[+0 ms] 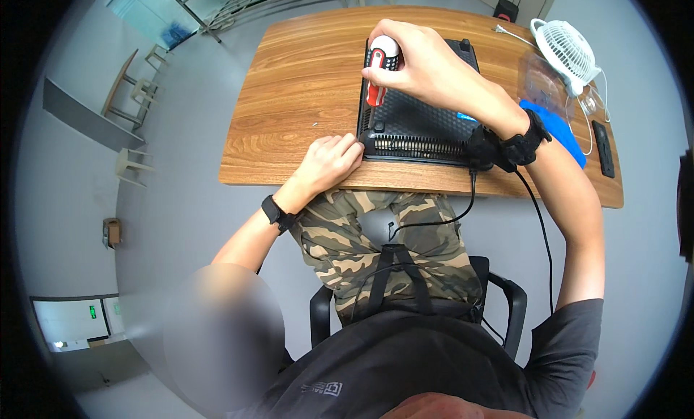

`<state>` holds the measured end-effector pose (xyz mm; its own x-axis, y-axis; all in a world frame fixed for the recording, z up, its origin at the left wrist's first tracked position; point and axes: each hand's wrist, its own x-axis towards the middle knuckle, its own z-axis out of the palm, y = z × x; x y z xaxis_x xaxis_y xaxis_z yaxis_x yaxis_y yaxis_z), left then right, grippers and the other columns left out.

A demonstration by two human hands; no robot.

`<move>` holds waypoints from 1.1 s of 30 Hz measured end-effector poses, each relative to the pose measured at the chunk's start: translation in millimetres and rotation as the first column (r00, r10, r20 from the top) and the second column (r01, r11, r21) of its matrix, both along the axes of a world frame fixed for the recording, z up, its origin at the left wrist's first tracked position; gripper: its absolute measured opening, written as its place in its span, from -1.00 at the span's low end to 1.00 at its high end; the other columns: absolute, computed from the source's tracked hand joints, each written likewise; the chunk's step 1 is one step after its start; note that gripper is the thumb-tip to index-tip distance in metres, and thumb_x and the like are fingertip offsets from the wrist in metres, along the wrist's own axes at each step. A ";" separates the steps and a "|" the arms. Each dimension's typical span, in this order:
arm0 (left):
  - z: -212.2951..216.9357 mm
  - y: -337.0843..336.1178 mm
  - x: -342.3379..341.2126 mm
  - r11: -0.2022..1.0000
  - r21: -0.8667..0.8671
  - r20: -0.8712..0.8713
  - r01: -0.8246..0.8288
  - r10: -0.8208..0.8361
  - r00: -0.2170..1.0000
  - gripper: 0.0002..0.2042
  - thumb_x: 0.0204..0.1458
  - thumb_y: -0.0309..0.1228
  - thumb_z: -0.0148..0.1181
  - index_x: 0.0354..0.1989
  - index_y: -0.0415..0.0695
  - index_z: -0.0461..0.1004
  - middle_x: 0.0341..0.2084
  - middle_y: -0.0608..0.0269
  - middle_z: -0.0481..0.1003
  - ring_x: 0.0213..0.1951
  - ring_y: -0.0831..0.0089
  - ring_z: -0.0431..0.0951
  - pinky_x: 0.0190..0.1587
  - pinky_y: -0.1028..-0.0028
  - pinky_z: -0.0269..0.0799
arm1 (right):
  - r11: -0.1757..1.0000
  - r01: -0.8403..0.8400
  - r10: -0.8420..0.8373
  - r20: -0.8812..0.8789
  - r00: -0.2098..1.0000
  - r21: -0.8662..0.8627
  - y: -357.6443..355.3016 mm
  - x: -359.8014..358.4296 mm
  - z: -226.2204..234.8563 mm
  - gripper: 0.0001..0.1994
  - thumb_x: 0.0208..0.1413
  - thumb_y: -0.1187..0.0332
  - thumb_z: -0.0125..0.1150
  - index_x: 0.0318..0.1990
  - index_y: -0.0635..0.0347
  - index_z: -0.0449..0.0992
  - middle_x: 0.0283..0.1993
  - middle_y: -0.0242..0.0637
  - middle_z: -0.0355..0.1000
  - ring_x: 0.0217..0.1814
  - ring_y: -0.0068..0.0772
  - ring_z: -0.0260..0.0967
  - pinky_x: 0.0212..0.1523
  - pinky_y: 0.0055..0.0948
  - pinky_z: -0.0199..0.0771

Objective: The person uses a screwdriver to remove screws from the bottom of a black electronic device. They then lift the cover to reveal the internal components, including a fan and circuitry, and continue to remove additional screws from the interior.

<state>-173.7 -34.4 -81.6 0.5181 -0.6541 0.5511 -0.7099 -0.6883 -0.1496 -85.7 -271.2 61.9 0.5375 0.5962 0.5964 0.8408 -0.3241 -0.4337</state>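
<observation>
Dark grey cloth of the wearer's T-shirt (405, 361) comes closest, followed by camouflage trousers (325, 231) on the near side of a black device (426, 122), whose textured panel faces up and whose slatted edge faces the wearer. Wood-grained, the surface (289, 72) beneath the device extends past it on every side.

Over the device's left part, the right hand (405, 61) grasps a screwdriver-like tool (376, 86) by its thick red, black and white handle, thumb across the front. It stands roughly upright above the panel; its tip cannot be made out, so contact with the device is unclear. At the device's near left corner, the left hand (336, 157) rests with fingers curled in, against that corner; whether it grips the corner or only steadies it cannot be told.

A black wristband (533, 138) on the right forearm sits just to the right of the device, and a black cable (473, 184) hangs from beside the device's near right corner. Right of the device lie a blue cloth-like item (567, 140) and, farther right, a black bar (603, 149). Beyond the device to the right are clear plastic packaging (542, 83) and a white fan (565, 46). Left of the device lies a tiny pale piece (314, 124).
</observation>
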 end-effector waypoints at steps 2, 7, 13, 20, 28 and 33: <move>2.1 1.1 -1.7 1.000 0.014 0.009 0.009 -0.009 1.000 -0.85 -0.03 -0.44 0.36 -0.35 -0.09 0.48 -0.47 0.28 0.41 -0.47 0.33 0.54 -0.37 0.38 0.51 | 1.000 -0.017 0.018 -0.020 1.000 0.007 0.8 1.0 -0.8 -0.64 0.09 0.26 0.47 -0.11 0.30 0.48 -0.31 -0.10 0.53 -0.29 -0.21 0.53 -0.26 -0.32 0.52; 2.7 2.2 -1.8 1.000 0.010 -0.046 0.007 -0.007 0.999 -0.86 -0.01 -0.45 0.35 -0.35 -0.11 0.48 -0.48 0.25 0.42 -0.47 0.30 0.55 -0.38 0.35 0.51 | 0.999 -0.041 0.042 -0.076 0.996 0.019 6.7 -2.2 1.8 -0.63 0.09 0.25 0.46 -0.11 0.31 0.48 -0.32 -0.09 0.53 -0.30 -0.20 0.52 -0.27 -0.31 0.51; 0.2 -0.9 3.4 0.999 -0.034 -0.076 0.026 -0.028 0.997 -0.86 -0.03 -0.49 0.35 -0.35 -0.13 0.48 -0.51 0.23 0.42 -0.47 0.27 0.55 -0.40 0.33 0.52 | 1.000 -0.028 0.029 -0.058 0.998 0.014 6.0 -3.6 2.2 -0.63 0.09 0.24 0.46 -0.10 0.31 0.48 -0.33 -0.09 0.53 -0.31 -0.20 0.52 -0.27 -0.31 0.51; -2.2 0.8 2.2 0.998 -0.047 -0.029 0.044 -0.045 0.999 -0.85 -0.04 -0.51 0.35 -0.35 -0.13 0.48 -0.52 0.25 0.40 -0.49 0.30 0.54 -0.41 0.34 0.52 | 1.000 -0.029 0.030 -0.059 0.998 0.011 3.4 -4.2 0.7 -0.63 0.09 0.25 0.47 -0.10 0.30 0.48 -0.33 -0.10 0.54 -0.28 -0.20 0.55 -0.25 -0.33 0.52; -5.4 9.1 2.9 0.991 0.123 0.023 0.059 -0.062 0.998 -0.84 -0.01 -0.49 0.34 -0.29 -0.13 0.49 -0.48 0.30 0.40 -0.44 0.41 0.52 -0.38 0.43 0.49 | 0.999 -0.034 0.035 -0.037 0.999 0.016 6.6 -4.2 -1.5 -0.62 0.09 0.25 0.47 -0.09 0.30 0.49 -0.32 -0.11 0.54 -0.28 -0.19 0.55 -0.24 -0.32 0.53; -6.2 12.3 1.2 0.982 0.177 0.054 0.066 -0.077 0.996 -0.82 0.00 -0.45 0.20 -0.21 -0.18 0.51 -0.41 0.30 0.44 -0.38 0.46 0.53 -0.32 0.46 0.47 | 0.999 -0.038 0.039 -0.058 0.998 0.016 4.0 -4.3 -0.2 -0.62 0.09 0.25 0.46 -0.09 0.30 0.48 -0.32 -0.09 0.54 -0.28 -0.15 0.54 -0.24 -0.30 0.52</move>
